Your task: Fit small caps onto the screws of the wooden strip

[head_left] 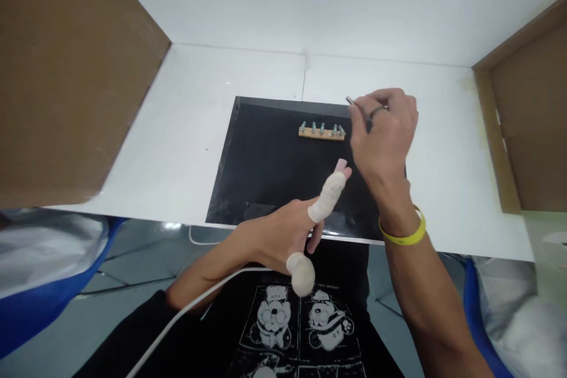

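My left hand is low over the mat's front edge, with white finger covers on thumb and index finger. Its thumb is spread away from the outstretched fingers, so the hand is open. A pale pink tip shows past the index finger; I cannot tell if it is a fingertip or a separate piece. Farther right and higher, my right hand pinches a short, slim metal piece; its kind is unclear. Left of that hand, a narrow tan strip bears several small greenish upright parts.
A black mat lies on the white table. Brown panels stand at the left and right. A white cable runs by my left forearm. Blue-rimmed bins with pale bags flank the table.
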A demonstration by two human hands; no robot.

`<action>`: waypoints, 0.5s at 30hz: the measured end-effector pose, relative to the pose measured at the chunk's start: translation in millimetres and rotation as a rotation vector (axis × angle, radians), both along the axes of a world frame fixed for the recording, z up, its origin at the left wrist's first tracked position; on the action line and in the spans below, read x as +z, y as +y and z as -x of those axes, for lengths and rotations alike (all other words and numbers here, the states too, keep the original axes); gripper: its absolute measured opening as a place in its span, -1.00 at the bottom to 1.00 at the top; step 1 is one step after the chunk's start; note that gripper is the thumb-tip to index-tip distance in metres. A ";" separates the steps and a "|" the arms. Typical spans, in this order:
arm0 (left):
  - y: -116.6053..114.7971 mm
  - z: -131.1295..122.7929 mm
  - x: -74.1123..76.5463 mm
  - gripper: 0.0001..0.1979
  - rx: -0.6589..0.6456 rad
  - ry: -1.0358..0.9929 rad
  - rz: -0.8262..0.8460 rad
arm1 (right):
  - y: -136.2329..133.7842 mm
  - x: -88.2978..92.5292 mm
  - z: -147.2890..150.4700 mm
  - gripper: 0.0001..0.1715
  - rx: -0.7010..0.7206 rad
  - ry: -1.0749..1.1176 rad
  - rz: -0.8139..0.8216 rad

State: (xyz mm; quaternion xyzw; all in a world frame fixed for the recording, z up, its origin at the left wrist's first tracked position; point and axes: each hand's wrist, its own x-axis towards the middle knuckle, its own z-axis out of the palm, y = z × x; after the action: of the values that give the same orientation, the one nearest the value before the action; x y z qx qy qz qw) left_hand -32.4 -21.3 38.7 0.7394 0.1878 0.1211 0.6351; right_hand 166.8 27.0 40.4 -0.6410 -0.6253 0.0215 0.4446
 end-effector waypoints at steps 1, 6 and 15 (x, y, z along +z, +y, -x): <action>2.7 -1.5 0.2 0.13 -0.036 -0.008 0.030 | -0.4 -1.2 -6.3 -0.85 -0.014 0.030 -0.002; 6.4 -5.7 -8.5 0.34 -0.077 -0.005 0.060 | -30.8 11.7 -3.9 -0.81 0.000 0.098 -0.105; 5.0 -18.9 -15.3 0.33 -0.051 -0.058 -0.016 | -39.0 2.9 17.1 -0.83 0.061 0.045 -0.125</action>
State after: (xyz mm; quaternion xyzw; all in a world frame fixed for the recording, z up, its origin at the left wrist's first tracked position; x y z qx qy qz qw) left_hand -13.5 -16.2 23.5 0.7451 0.1496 0.1277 0.6372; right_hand 149.7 -12.0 43.3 -0.5921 -0.6345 0.0104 0.4968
